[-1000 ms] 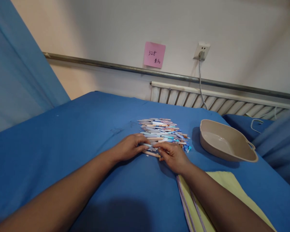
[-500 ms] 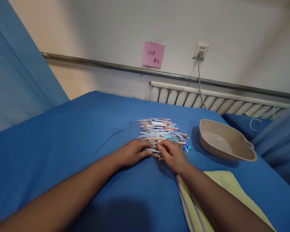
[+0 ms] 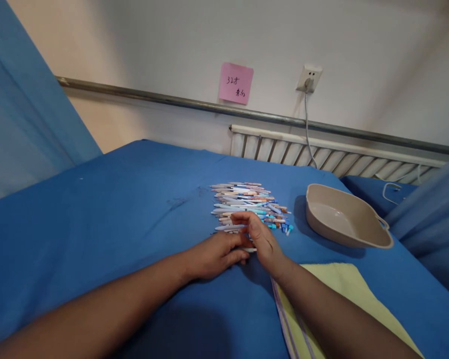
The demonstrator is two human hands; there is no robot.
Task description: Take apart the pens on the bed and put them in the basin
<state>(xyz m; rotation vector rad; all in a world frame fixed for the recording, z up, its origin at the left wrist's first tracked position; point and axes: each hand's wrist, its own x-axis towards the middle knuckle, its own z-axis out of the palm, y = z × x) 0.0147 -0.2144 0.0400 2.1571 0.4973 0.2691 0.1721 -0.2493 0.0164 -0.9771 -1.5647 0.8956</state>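
The right hand (image 3: pixel 261 240) pinches a pale pen (image 3: pixel 228 228) at the near edge of the pen pile (image 3: pixel 243 198) on the blue sheet (image 3: pixel 134 209). The left hand (image 3: pixel 219 255) lies flat-curled against it; whether it grips anything cannot be told.

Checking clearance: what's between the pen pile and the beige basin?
Head view: only bare blue sheet between the pen pile and the beige basin, darkened by the basin's shadow.

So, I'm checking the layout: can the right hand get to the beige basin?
Probably yes. The right hand, pinching a pen, has only blue sheet and a few loose pens between it and the basin.
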